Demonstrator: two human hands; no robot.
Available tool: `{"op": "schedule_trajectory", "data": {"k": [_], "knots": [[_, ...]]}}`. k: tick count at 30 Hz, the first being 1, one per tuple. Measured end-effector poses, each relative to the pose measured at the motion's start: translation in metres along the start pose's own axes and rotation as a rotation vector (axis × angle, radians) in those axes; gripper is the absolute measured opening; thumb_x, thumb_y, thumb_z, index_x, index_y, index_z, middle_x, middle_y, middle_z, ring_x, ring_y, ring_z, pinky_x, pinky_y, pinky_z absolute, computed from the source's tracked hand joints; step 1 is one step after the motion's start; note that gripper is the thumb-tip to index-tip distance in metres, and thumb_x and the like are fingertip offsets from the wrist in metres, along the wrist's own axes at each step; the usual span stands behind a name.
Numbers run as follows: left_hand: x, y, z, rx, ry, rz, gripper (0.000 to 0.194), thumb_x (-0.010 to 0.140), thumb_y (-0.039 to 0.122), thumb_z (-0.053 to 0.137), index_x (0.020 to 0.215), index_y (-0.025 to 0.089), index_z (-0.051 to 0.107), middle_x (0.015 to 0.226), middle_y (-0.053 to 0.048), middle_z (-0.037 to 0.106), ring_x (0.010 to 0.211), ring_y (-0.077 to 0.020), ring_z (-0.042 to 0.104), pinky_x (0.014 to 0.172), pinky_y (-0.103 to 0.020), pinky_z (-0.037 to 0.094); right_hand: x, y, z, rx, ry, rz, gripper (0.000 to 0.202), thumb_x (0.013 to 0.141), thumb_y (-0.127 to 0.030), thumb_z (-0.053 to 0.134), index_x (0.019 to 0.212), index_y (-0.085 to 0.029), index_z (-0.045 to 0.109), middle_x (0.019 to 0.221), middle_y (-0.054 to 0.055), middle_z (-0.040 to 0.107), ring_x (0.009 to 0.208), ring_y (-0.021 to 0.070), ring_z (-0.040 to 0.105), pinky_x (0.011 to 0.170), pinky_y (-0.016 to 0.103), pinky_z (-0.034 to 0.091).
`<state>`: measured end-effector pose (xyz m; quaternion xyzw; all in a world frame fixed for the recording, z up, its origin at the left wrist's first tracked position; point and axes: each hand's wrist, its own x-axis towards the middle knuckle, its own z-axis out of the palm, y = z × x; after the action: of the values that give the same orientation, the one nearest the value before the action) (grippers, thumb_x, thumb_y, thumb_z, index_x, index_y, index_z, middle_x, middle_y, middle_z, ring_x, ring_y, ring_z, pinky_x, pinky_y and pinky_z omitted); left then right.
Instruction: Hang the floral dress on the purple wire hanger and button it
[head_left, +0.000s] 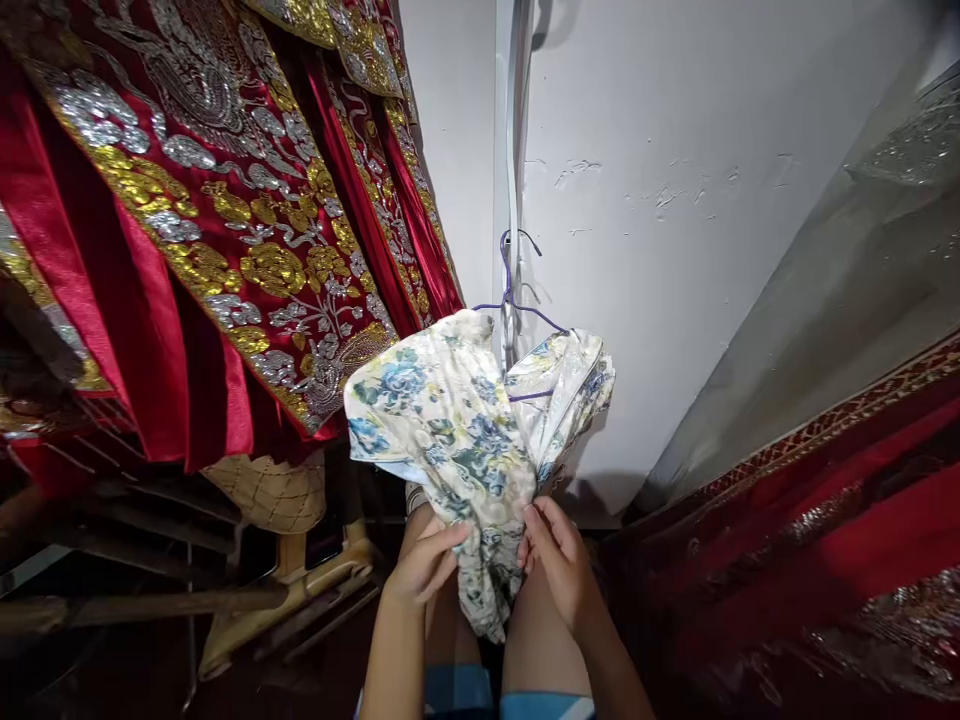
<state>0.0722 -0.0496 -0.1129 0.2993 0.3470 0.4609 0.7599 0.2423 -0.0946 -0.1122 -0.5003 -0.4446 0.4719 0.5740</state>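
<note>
A white garment with a blue, green and yellow floral print point(472, 420) hangs on a purple hanger point(529, 310) in front of me. The hanger's hook is over a fitting on a pale upright strip at the wall. My left hand point(429, 560) grips the lower left part of the floral garment, thumb on top and fingers behind the cloth. My right hand point(555, 550) pinches the garment's edge at the lower right, below the overlapping neckline. Between the hands the cloth bunches and its lower end droops over my legs.
Red satin costumes with gold and silver embroidery point(277, 240) hang at the left. Beneath them stands a wooden chair-like frame point(300, 600) with a quilted beige item point(270, 490). A white wall point(637, 250) rises behind; red fabric under clear plastic point(847, 490) lines the right.
</note>
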Motion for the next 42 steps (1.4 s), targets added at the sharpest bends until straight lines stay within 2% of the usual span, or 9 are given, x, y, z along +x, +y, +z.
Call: {"op": "schedule_trajectory", "data": {"k": [6,9,11,14,20,26,36,39,42], "knots": [[0.014,-0.010,0.004,0.023,0.284,0.238,0.029,0.061,0.034,0.081,0.082,0.017,0.068,0.086,-0.006,0.070,0.095,-0.0280,0.066,0.088,-0.037,0.050,0.002,-0.017,0.009,-0.005,0.052,-0.054,0.046,0.087,-0.058,0.059,0.062,-0.020,0.054,0.048,-0.005,0.039,0.048,0.0112,0.038,0.049,0.026,0.029],[0.023,-0.017,0.007,0.116,0.659,0.596,0.025,0.070,0.033,0.074,0.090,0.019,0.066,0.094,-0.005,0.067,0.100,-0.0257,0.062,0.092,-0.036,0.046,-0.001,-0.021,0.014,0.028,0.073,-0.003,0.046,0.083,-0.057,0.061,0.059,-0.018,0.058,0.046,-0.004,0.038,0.047,0.0108,0.035,0.049,0.027,0.027],[0.023,-0.027,0.010,0.215,0.744,0.869,0.022,0.077,0.032,0.069,0.095,0.021,0.064,0.101,-0.005,0.064,0.104,-0.0238,0.059,0.095,-0.035,0.044,-0.002,-0.018,0.018,0.068,0.051,0.036,0.046,0.081,-0.059,0.062,0.060,-0.018,0.059,0.045,-0.004,0.040,0.045,0.0106,0.035,0.048,0.027,0.026],[0.017,-0.045,0.018,0.468,0.502,0.992,0.014,0.083,0.028,0.064,0.095,0.020,0.065,0.102,-0.005,0.063,0.104,-0.0223,0.059,0.095,-0.033,0.044,-0.002,-0.010,0.025,0.113,-0.005,0.059,0.047,0.079,-0.061,0.063,0.062,-0.018,0.060,0.045,-0.004,0.042,0.043,0.0097,0.034,0.046,0.026,0.025],[0.011,-0.051,0.032,0.665,-0.034,0.590,0.020,0.087,0.020,0.059,0.106,0.018,0.060,0.088,-0.003,0.066,0.084,-0.0185,0.062,0.077,-0.027,0.048,-0.001,-0.006,0.013,0.012,-0.054,0.045,0.043,0.085,-0.055,0.059,0.069,-0.016,0.065,0.042,-0.005,0.042,0.041,0.0099,0.036,0.046,0.025,0.026],[0.004,-0.044,0.036,0.778,-0.036,0.645,0.010,0.096,0.025,0.049,0.090,0.019,0.053,0.078,0.000,0.059,0.074,-0.0160,0.056,0.069,-0.024,0.043,0.012,-0.030,0.010,-0.144,-0.079,0.028,0.037,0.088,-0.046,0.056,0.067,-0.017,0.068,0.042,-0.003,0.050,0.041,0.0107,0.041,0.047,0.026,0.028],[0.014,-0.082,0.048,0.914,0.046,0.667,0.010,0.094,0.022,0.048,0.085,0.020,0.051,0.080,-0.003,0.058,0.078,-0.0188,0.058,0.071,-0.026,0.041,0.099,-0.167,0.009,0.003,-0.029,-0.242,0.028,0.084,-0.030,0.063,0.062,-0.014,0.070,0.038,-0.007,0.046,0.041,0.0069,0.038,0.060,0.025,0.040],[0.018,-0.095,0.050,0.895,0.015,0.606,0.011,0.093,0.021,0.051,0.081,0.019,0.051,0.077,-0.003,0.059,0.075,-0.0186,0.058,0.069,-0.027,0.042,0.104,-0.173,0.008,0.020,-0.008,-0.293,0.028,0.083,-0.030,0.063,0.061,-0.014,0.068,0.037,-0.006,0.044,0.040,0.0069,0.036,0.050,0.023,0.032],[0.021,-0.075,0.052,0.827,-0.039,0.583,0.007,0.092,0.021,0.055,0.086,0.018,0.056,0.080,-0.004,0.063,0.079,-0.0184,0.061,0.074,-0.028,0.045,0.102,-0.161,0.005,0.065,-0.047,-0.280,0.027,0.082,-0.038,0.065,0.069,-0.014,0.069,0.038,-0.006,0.044,0.037,0.0065,0.030,0.042,0.023,0.021]]}}
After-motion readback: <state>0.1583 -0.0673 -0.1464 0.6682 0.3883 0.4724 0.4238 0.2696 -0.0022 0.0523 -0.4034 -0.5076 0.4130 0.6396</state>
